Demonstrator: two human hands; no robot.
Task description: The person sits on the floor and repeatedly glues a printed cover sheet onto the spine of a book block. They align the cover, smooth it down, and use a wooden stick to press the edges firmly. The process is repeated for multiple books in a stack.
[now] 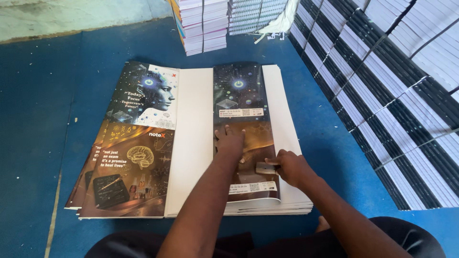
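A stack of large printed cover sheets (191, 143) lies on a blue floor in front of me. The top sheet is folded over, showing white card in the middle and a dark and brown printed strip (241, 95) on the right. My left hand (229, 141) presses flat on that strip, fingers spread. My right hand (289, 167) holds a small pale wooden block (266, 167) against the strip near its right edge. The left part of the stack shows a dark printed picture with a head (148, 95) and a brown one with a brain (131, 167).
Tied bundles of black-spined notebooks (382, 95) slope along the right side. More stacked notebooks (203, 24) stand at the back. A pale wall (71, 14) edges the blue floor (38, 119) at the far left. My dark-clothed knees (401, 239) are at the bottom.
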